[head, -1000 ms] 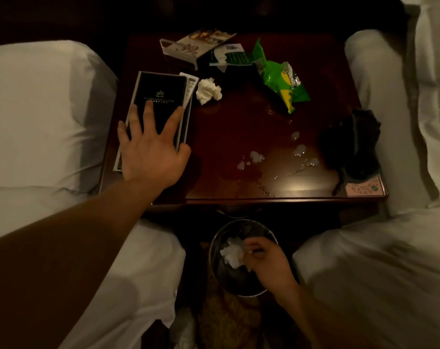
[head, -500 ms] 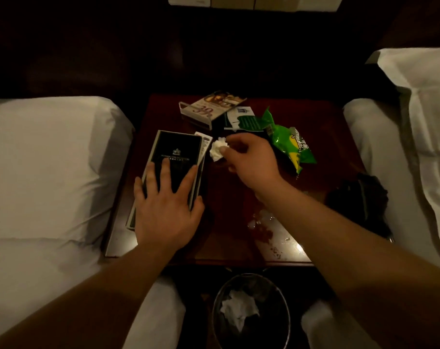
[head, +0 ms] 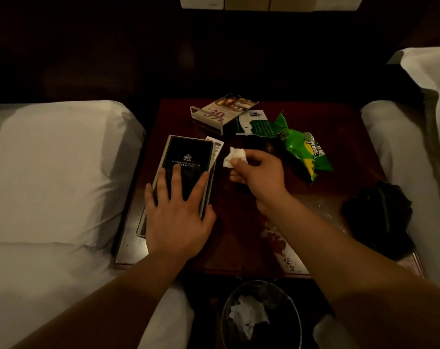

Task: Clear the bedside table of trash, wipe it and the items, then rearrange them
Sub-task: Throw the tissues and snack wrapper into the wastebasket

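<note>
White tissue (head: 235, 156), crumpled, is pinched between the thumb and curled fingers of the right grip (head: 259, 172), over the table (head: 239, 222). The bin (head: 284, 303), likely where it goes next, lies straight back toward the person from that grip and lower, past the table's front edge. The left grip (head: 178, 217) lies flat, fingers spread, on the folder (head: 188, 152).

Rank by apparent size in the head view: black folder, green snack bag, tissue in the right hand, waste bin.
1. black folder and waste bin: look similar; the bin is nearer and cut off by the frame, so unranked.
2. green snack bag
3. tissue, pinched in the right hand
</note>
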The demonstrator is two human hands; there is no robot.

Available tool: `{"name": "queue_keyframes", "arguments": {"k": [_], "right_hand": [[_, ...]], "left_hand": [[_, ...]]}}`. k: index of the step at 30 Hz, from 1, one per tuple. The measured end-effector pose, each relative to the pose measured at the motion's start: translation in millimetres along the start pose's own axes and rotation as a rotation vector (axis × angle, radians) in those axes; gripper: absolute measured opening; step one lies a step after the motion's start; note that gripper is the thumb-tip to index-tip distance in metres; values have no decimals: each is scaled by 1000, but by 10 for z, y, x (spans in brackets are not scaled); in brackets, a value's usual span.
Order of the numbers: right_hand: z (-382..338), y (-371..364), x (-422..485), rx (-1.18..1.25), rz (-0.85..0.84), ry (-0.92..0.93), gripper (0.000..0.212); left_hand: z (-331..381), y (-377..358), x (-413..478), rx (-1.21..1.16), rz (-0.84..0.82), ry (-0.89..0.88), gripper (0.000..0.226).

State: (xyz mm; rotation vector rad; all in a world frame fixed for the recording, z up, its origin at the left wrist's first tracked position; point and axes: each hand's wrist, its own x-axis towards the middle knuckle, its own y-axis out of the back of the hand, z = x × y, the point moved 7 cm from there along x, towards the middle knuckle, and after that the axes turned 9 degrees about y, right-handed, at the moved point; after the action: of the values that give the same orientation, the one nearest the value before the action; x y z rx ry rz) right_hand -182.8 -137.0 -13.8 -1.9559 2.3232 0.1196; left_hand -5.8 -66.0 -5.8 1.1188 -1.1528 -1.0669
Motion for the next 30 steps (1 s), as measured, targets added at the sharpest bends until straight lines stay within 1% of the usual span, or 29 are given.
{"name": "queue_keyframes", "arguments": {"k": [3,5,10,15,17,20,23,27,30], "right_hand": [[-126,128,-381,121,-18,-11,17],[-208,245,-666,160,-19,-12,15],[-154,511,-1452,111,-69,-45,15],[507,741,-2219,-13,-55,-209,13],[862,789,-2456,-89,-90,-255,18],[1439,882,-2665,-251,-110,-345,27],[1862,952,-2718,-279,-104,-461,25],[2068,972,-2693,-282,-51,-504,28],[1890,982,-2623,-328,-65,-484,33]], "left_hand": [[2,5,0,7,4,0,66],[1,0,7,12,-1,4,66],[-2,-17,2,9,-5,1,67],[-8,-41,-1,1,-18,6,67],[-15,-49,0,1,-11,6,66],[-20,-49,9,-4,-10,5,66],[-21,-47,19,-4,-6,5,67],[-26,-60,13,-1,0,4,67],[-18,-58,14,1,-18,2,67]]}}
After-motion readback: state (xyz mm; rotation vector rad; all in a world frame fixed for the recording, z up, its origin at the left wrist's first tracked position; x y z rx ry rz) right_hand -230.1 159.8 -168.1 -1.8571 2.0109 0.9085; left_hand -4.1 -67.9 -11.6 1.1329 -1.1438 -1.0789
